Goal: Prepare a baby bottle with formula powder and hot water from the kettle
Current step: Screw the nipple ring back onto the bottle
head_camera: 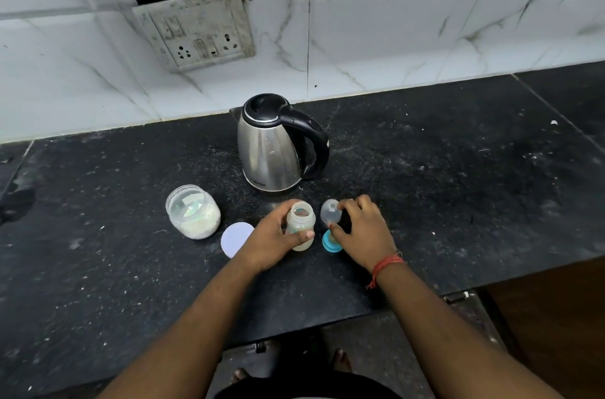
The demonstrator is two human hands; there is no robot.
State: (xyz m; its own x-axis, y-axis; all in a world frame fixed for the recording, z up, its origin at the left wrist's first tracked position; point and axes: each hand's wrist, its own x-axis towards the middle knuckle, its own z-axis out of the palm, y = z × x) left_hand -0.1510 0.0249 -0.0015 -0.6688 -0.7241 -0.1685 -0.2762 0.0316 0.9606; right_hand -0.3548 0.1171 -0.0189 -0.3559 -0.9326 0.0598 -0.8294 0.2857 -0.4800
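Left hand [273, 236] wrapped around the open bottle [301, 225], upright on the dark worktop [442, 176] just in front of the kettle [275, 145], fingers and thumb curled round its body. Right hand [363, 231] beside it, fingers pinching the clear cap [330, 210] above the blue ring [330, 243]. Open powder jar [193, 212] to the left, its white lid [236, 239] flat between jar and bottle.

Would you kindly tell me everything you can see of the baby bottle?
The baby bottle is small, of cloudy translucent plastic, and stands upright on the black counter in front of the kettle. Its threaded neck is open, with no cap or teat on. The left hand grips its body, thumb across the front. What it holds cannot be told.
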